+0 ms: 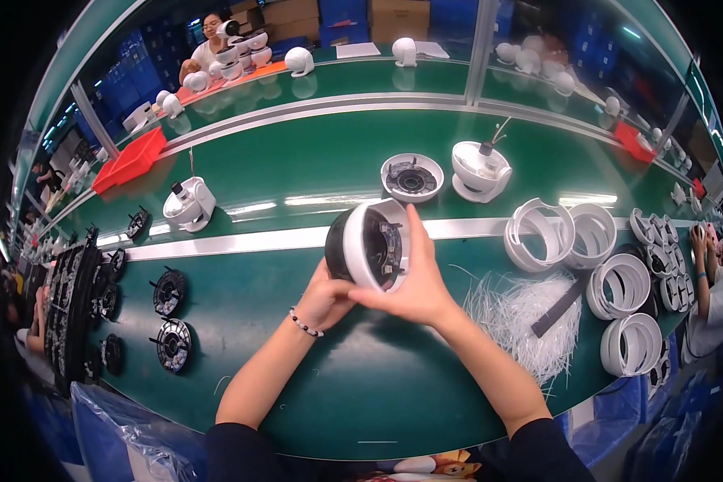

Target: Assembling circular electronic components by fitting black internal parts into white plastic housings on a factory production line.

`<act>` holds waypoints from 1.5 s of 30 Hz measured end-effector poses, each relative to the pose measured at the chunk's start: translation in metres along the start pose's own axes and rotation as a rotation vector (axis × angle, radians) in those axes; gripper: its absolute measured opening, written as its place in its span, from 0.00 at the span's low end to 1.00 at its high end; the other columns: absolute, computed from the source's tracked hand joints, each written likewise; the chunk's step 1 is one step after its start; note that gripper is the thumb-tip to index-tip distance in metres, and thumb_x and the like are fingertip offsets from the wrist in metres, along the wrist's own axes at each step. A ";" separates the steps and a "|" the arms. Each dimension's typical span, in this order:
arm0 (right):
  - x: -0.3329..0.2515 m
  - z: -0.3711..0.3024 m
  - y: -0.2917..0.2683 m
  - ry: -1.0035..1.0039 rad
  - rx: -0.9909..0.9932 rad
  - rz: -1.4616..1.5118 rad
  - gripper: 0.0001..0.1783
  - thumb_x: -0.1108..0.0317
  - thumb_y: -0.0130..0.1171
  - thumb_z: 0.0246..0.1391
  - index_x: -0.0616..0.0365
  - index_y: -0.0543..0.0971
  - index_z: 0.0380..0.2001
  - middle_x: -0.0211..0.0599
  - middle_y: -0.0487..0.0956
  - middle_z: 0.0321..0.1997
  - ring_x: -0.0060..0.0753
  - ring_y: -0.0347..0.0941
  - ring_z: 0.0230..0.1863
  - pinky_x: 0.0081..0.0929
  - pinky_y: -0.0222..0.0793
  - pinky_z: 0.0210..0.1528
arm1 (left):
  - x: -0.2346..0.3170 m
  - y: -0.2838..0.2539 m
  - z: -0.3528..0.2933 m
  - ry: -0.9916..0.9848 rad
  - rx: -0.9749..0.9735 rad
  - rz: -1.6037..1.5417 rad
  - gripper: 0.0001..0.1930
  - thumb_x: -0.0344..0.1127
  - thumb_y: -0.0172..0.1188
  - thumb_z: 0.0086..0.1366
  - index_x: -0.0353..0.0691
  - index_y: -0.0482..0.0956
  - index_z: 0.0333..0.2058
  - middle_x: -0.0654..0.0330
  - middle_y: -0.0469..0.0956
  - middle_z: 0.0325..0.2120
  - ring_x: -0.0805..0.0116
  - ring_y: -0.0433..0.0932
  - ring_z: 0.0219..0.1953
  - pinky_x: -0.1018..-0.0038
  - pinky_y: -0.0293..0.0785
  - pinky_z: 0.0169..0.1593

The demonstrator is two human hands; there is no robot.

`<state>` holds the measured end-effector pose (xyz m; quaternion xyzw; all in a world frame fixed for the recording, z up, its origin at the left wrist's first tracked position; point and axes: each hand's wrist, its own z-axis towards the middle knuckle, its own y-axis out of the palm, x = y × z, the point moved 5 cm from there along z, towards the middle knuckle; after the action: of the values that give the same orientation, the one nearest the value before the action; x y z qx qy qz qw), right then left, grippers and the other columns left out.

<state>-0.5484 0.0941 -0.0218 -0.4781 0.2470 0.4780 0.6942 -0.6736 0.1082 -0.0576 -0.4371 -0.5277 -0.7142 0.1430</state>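
Note:
In front of me, above the green bench, both hands hold a round white plastic housing (357,251), tilted on its side. A glossy black dome (338,251) bulges from its left, and a dark circuit board (391,247) shows in its open right side. My left hand (328,294) is closed around the lower left, below the dome. My right hand (420,285) grips the right rim, with its fingers up along the edge and its thumb across the bottom. The palms hide part of the shell. Just beyond stands an open white shell with a black ring inside (412,177).
White ball-shaped units (480,171) with wires stand at the back. To the right lie white rings (540,234) and a heap of clear plastic strips (516,321). Black round boards (173,345) lie on the left, near a black rack (71,305). A co-worker (210,44) sits behind the far rail.

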 end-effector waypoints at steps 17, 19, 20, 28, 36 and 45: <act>-0.017 -0.005 -0.004 0.007 -0.055 -0.163 0.65 0.47 0.69 0.21 0.75 0.44 0.54 0.60 0.50 0.57 0.56 0.45 0.58 0.40 0.42 0.59 | 0.000 0.009 0.002 0.031 -0.125 -0.192 0.33 0.56 0.35 0.58 0.36 0.53 0.54 0.52 0.61 0.50 0.60 0.62 0.52 0.65 0.58 0.55; -0.020 -0.012 0.004 0.015 -0.074 -0.255 0.65 0.47 0.70 0.19 0.74 0.45 0.54 0.59 0.49 0.57 0.57 0.44 0.58 0.42 0.44 0.58 | -0.001 0.006 -0.004 0.064 -0.052 -0.080 0.28 0.47 0.35 0.57 0.36 0.56 0.53 0.53 0.65 0.48 0.62 0.65 0.50 0.67 0.61 0.53; -0.019 -0.012 0.005 0.021 -0.073 -0.256 0.65 0.47 0.70 0.19 0.74 0.45 0.54 0.59 0.49 0.57 0.57 0.44 0.58 0.42 0.44 0.58 | -0.002 0.005 -0.006 0.073 0.020 -0.056 0.27 0.48 0.34 0.58 0.36 0.58 0.52 0.54 0.65 0.47 0.62 0.65 0.49 0.67 0.62 0.52; -0.024 -0.013 0.015 0.009 -0.090 -0.244 0.66 0.48 0.70 0.18 0.76 0.43 0.53 0.60 0.48 0.55 0.57 0.46 0.56 0.44 0.45 0.57 | -0.011 -0.006 -0.002 0.023 -0.012 -0.221 0.34 0.61 0.30 0.58 0.38 0.58 0.53 0.53 0.62 0.50 0.60 0.62 0.52 0.65 0.58 0.55; -0.015 -0.011 0.021 0.049 -0.117 -0.276 0.69 0.45 0.69 0.16 0.78 0.40 0.53 0.60 0.48 0.55 0.57 0.47 0.54 0.44 0.45 0.57 | -0.012 0.003 -0.001 0.074 0.024 -0.178 0.38 0.66 0.28 0.56 0.39 0.56 0.54 0.54 0.61 0.51 0.61 0.61 0.53 0.66 0.56 0.56; -0.011 -0.008 0.018 -0.039 -0.128 -0.336 0.72 0.39 0.68 0.15 0.76 0.41 0.54 0.65 0.44 0.57 0.61 0.39 0.60 0.47 0.39 0.59 | -0.011 0.009 0.002 0.026 -0.079 -0.218 0.40 0.66 0.26 0.57 0.36 0.56 0.53 0.53 0.62 0.51 0.61 0.62 0.53 0.67 0.58 0.55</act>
<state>-0.5683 0.0837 -0.0241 -0.5464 0.1190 0.3791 0.7372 -0.6603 0.1040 -0.0598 -0.3732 -0.5416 -0.7513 0.0541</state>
